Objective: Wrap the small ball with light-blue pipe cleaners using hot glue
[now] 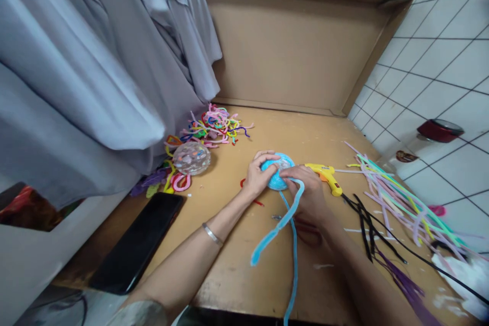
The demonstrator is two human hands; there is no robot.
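Observation:
A round piece wrapped in light blue pipe cleaner (275,182) sits between my two hands, with a clear patch showing at its middle. My left hand (260,173) curls around its left side, thumb on top and fingers over the far edge. On the right side, my right hand (307,191) pinches a blue pipe cleaner (277,229) against the piece, its fuzzy free end hanging toward me. Another blue strand runs down to the table's near edge. A yellow glue gun (328,175) lies just beyond my right hand. Red pipe cleaner bits lie near my left wrist.
A pile of coloured pipe cleaners (217,122) and a clear ball (191,158) are at the back left, near a black phone (139,242). Loose pipe cleaners (405,198) and a clear jar (416,147) stand by the tiled wall. A cardboard panel (294,51) closes the back; grey cloth hangs left.

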